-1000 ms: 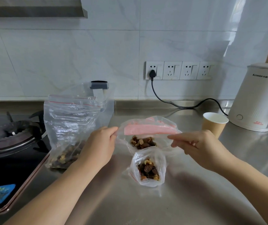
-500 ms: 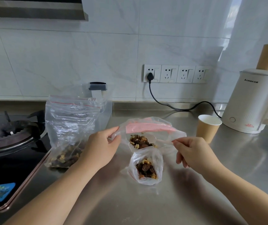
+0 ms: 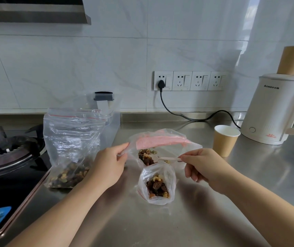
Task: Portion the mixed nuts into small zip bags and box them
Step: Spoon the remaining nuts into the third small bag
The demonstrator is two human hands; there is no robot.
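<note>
An open plastic bag with a pink band (image 3: 160, 142) lies on the steel counter (image 3: 187, 220) with mixed nuts (image 3: 145, 156) inside. My left hand (image 3: 108, 165) pinches its left rim and holds the mouth open. My right hand (image 3: 206, 168) pinches the handle of a thin pale spoon (image 3: 169, 159) that reaches into this bag towards the nuts. In front stands a small open zip bag (image 3: 157, 186), partly filled with nuts. At the left a large zip bag (image 3: 71, 145) stands with nuts at its bottom.
A clear plastic box (image 3: 112, 118) with a grey latch stands behind the large bag. A paper cup (image 3: 225, 139) and a white kettle (image 3: 274, 109) with its cord are at the right. A gas stove (image 3: 8, 150) fills the left edge.
My right hand has left the bag's right rim and taken hold of the thin spoon, whose tip now lies inside the bag. My left hand keeps its pinch on the rim.
</note>
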